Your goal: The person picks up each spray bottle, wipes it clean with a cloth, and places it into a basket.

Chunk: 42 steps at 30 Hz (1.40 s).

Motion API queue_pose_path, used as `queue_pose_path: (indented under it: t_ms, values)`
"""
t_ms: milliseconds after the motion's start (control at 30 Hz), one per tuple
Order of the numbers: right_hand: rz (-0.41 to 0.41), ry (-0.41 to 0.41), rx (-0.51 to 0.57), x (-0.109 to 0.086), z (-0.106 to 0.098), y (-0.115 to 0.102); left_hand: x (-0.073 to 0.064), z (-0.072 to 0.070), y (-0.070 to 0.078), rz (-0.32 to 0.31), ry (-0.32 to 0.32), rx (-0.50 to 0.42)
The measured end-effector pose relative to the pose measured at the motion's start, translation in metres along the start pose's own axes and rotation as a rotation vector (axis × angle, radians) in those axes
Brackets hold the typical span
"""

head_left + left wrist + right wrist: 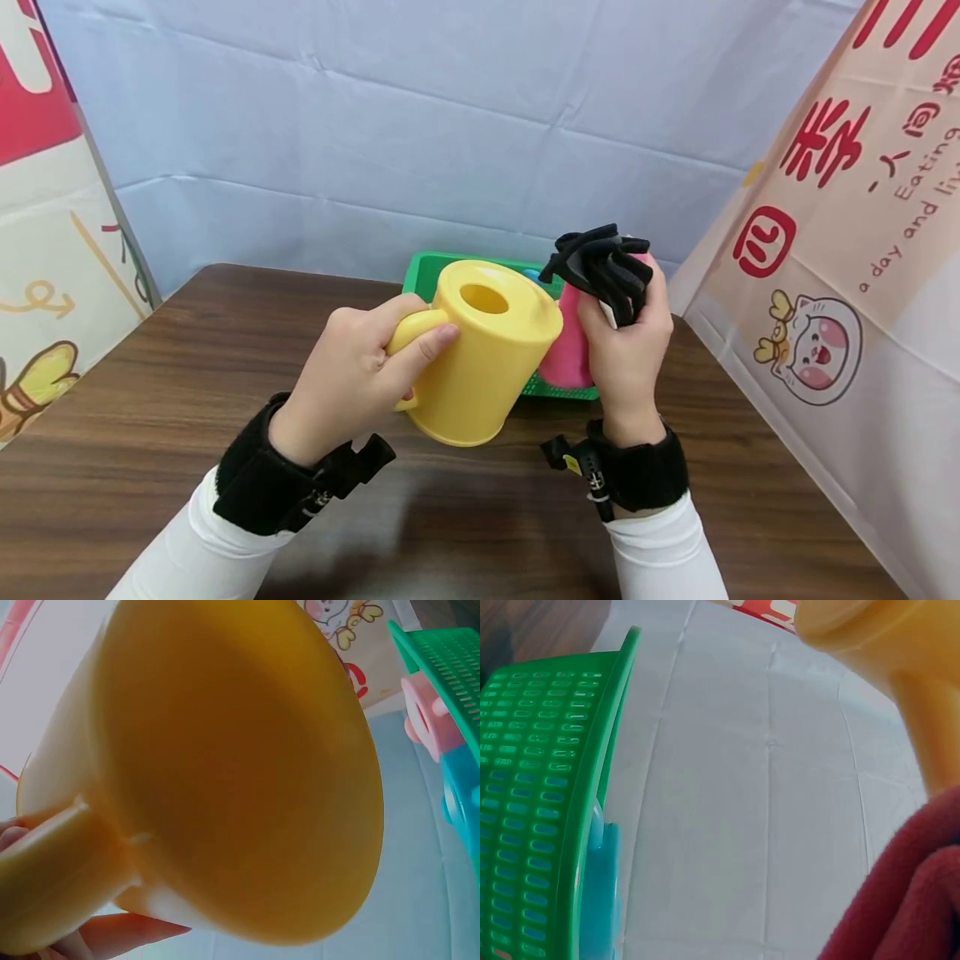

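Note:
My left hand grips the handle of a yellow plastic watering can, thumb laid along its side. The can is tilted, its round top opening facing up toward the head camera. In the left wrist view the can's broad yellow base fills most of the picture. Close to the can's right side, my right hand holds a bunched pink cloth together with folded black fabric strips. The pink cloth looks soft and fuzzy in the right wrist view. Both hands are raised in front of a green basket.
Behind the can stands the green perforated basket, partly hidden. Pink and blue toy pieces show at its rim in the left wrist view. A brown wooden table lies below, with a pale blue cloth backdrop and printed side sheets.

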State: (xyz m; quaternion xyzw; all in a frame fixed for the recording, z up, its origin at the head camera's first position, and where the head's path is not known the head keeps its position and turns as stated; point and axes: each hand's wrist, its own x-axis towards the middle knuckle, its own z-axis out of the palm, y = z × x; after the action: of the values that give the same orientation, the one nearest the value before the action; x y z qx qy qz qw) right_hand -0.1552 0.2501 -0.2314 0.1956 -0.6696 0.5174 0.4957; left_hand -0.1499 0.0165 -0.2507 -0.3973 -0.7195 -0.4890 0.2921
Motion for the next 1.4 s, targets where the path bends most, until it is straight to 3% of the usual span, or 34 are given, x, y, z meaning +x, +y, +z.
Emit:
queue_pose_path:
  t_ms: [167,267,400,533,633,767,967,1033,1133,1267,1400]
  values:
    - [-0.045,0.164,0.205,0.003,-0.002,0.010,-0.001,-0.004,0.003,-0.073,0.006,-0.118]
    - [-0.015,0.213,0.373,0.004,-0.004,0.013,-0.001,-0.007,0.005,-0.146,-0.003,-0.203]
    - [0.093,0.142,0.534,0.002,-0.009,0.009,0.000,-0.011,0.007,-0.244,-0.026,-0.278]
    - [0.236,0.046,0.540,0.001,-0.014,0.006,0.001,-0.015,0.006,-0.298,-0.080,-0.307]
    - [0.254,-0.040,0.479,0.006,-0.019,0.011,0.001,-0.018,0.005,-0.326,-0.170,-0.278]
    - [0.168,-0.139,0.436,0.013,-0.023,0.018,0.002,-0.020,0.000,-0.231,-0.266,-0.113]
    - [0.104,-0.160,0.406,0.014,-0.024,0.019,0.004,-0.020,-0.007,0.047,-0.266,0.164]
    - [0.112,-0.133,0.385,0.013,-0.023,0.019,0.003,-0.018,-0.010,0.159,-0.218,0.273]
    - [0.134,-0.069,0.309,0.010,-0.022,0.018,0.003,-0.012,-0.016,0.304,-0.091,0.460]
    - [0.119,0.007,0.199,0.006,-0.019,0.015,0.004,-0.003,-0.024,0.383,0.053,0.611]
    - [0.061,-0.004,0.078,0.006,-0.017,0.011,0.005,0.003,-0.028,0.473,0.102,0.642]
